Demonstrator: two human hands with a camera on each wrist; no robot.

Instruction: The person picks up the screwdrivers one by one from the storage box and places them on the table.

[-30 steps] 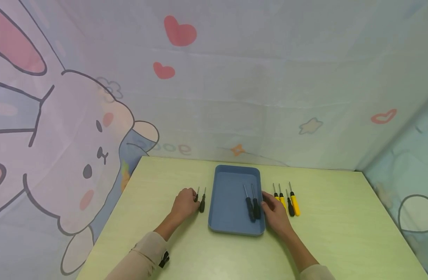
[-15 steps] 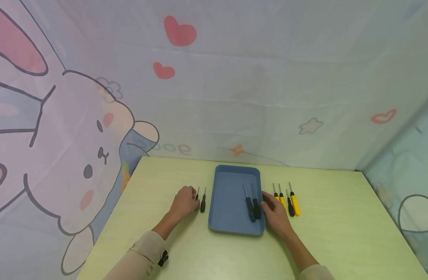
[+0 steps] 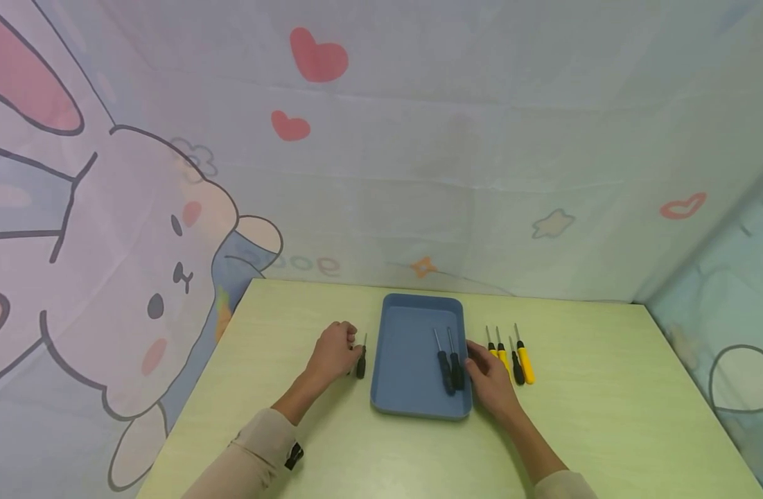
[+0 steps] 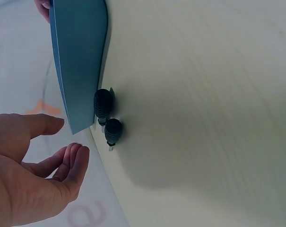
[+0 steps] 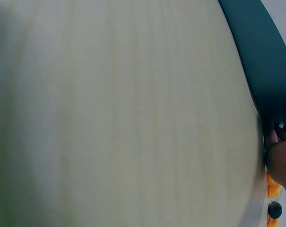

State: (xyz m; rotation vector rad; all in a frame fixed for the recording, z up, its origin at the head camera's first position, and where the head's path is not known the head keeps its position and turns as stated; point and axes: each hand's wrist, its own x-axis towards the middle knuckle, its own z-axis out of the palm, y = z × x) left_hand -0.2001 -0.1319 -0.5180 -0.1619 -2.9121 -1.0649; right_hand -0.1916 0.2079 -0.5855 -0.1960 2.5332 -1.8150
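My left hand [image 3: 333,355] hovers over two small black screwdrivers left of the blue tray. In the left wrist view its thumb and fingers stand apart around nothing. The nearer-to-tray black screwdriver [image 3: 361,363] shows in the head view, while my hand mostly hides the other. Both black handles, one screwdriver [image 4: 103,104] and the other screwdriver [image 4: 113,132], appear in the left wrist view. My right hand [image 3: 492,380] holds the right rim of the blue tray [image 3: 412,414]. Inside the tray lie two black screwdrivers [image 3: 445,373], side by side against its right wall.
Right of my right hand lies a row of screwdrivers: a black one [image 3: 518,369], a yellow one [image 3: 526,364], and yellow ones partly covered by the hand. A printed cloth [image 3: 418,173] hangs behind the pale table [image 3: 606,402].
My left hand has risen slightly and its fingers have come apart, now covering most of the left screwdriver. The right hand and tray have stayed in place.
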